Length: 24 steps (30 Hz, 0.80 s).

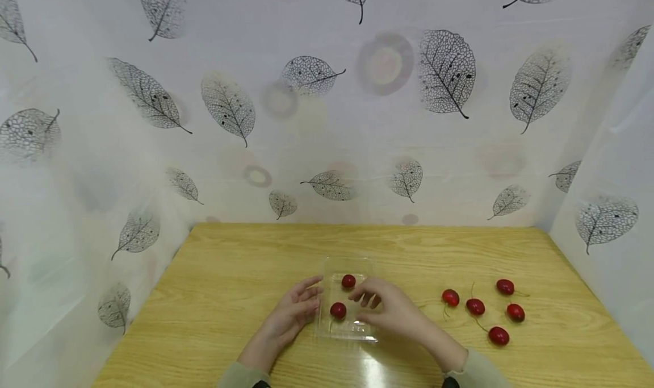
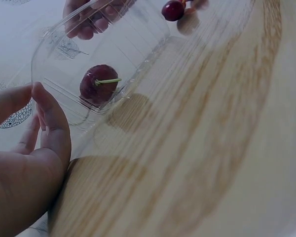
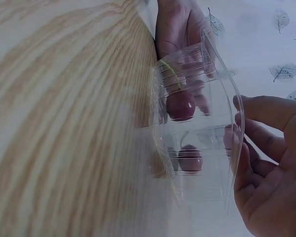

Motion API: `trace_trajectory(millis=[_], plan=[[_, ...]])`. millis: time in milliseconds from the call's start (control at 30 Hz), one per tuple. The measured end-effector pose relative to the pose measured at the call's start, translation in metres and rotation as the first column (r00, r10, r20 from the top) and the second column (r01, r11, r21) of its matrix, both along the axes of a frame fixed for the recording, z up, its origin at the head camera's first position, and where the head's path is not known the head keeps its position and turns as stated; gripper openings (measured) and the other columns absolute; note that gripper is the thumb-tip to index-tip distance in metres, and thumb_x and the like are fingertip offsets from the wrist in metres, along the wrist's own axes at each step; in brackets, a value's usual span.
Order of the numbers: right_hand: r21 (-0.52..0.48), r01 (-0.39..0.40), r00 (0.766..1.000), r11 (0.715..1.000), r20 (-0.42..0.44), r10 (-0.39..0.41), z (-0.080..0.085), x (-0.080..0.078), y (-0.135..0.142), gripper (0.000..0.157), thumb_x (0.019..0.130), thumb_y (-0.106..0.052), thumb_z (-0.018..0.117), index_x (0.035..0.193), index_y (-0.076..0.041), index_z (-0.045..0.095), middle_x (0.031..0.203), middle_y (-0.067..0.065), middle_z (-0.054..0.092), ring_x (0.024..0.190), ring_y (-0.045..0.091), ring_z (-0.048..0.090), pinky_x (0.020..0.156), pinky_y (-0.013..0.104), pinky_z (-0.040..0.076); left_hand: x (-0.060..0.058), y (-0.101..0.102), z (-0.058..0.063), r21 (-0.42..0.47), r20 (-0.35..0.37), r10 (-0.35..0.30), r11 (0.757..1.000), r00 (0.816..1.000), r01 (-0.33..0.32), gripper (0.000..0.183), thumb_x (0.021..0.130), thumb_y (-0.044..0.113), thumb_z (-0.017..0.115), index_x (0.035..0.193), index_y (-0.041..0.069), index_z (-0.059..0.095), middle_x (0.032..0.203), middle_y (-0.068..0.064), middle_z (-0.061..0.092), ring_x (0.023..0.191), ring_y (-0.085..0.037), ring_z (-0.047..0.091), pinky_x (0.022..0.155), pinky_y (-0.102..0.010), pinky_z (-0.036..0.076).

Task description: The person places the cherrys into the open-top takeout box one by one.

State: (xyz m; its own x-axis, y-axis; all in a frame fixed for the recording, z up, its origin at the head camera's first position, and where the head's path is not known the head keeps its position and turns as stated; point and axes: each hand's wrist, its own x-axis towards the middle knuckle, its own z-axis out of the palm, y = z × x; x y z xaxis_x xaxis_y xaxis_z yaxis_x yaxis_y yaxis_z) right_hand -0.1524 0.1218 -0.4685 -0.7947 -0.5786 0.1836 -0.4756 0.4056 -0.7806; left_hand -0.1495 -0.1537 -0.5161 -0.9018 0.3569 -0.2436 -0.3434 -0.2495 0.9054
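A clear plastic box (image 1: 349, 338) sits on the table, holding two dark red cherries. The nearer cherry (image 1: 338, 311) has a green stem, seen plainly in the left wrist view on this cherry (image 2: 99, 85); the farther cherry (image 1: 348, 281) lies toward the back. Beside the box's left wall, my left hand (image 1: 292, 314) has its fingers extended, fingertips at the rim. My right hand (image 1: 390, 308) reaches over the right side with loosely bent fingers. Nothing shows between those fingers; in the right wrist view they are by the clear rim (image 3: 240, 118), and exact contact is unclear.
Several loose cherries lie on the wooden table (image 1: 230, 274) to the right of the box, among them a cherry (image 1: 450, 297) nearest my right forearm and a front cherry (image 1: 498, 336). A leaf-patterned white sheet (image 1: 327, 132) closes off the back and sides.
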Motion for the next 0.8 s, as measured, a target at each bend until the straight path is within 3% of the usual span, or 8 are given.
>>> trace_trajectory(millis=[433, 800], plan=[[-0.14, -0.02, 0.999, 0.99, 0.035, 0.025, -0.001, -0.004, 0.006, 0.029, 0.087, -0.001, 0.083, 0.115, -0.002, 0.073, 0.109, 0.02, 0.074, 0.088, 0.011, 0.068, 0.078, 0.025, 0.06, 0.001, 0.001, 0.003, -0.006, 0.009, 0.007, 1.0, 1.0, -0.007, 0.069, 0.102, -0.002, 0.061, 0.164, -0.002, 0.029, 0.134, -0.006, 0.052, 0.104, -0.007, 0.057, 0.087, -0.019, 0.053], [-0.186, 0.008, 0.997, 0.982, 0.074, 0.006, 0.0, -0.008, 0.016, 0.03, 0.09, 0.0, 0.08, 0.119, 0.005, 0.071, 0.11, 0.027, 0.072, 0.091, 0.005, 0.067, 0.081, 0.024, 0.06, 0.001, 0.0, 0.003, 0.014, 0.007, -0.001, 1.0, 1.0, 0.001, 0.068, 0.103, -0.002, 0.06, 0.164, -0.002, 0.029, 0.13, -0.002, 0.053, 0.101, -0.005, 0.058, 0.086, -0.018, 0.053]])
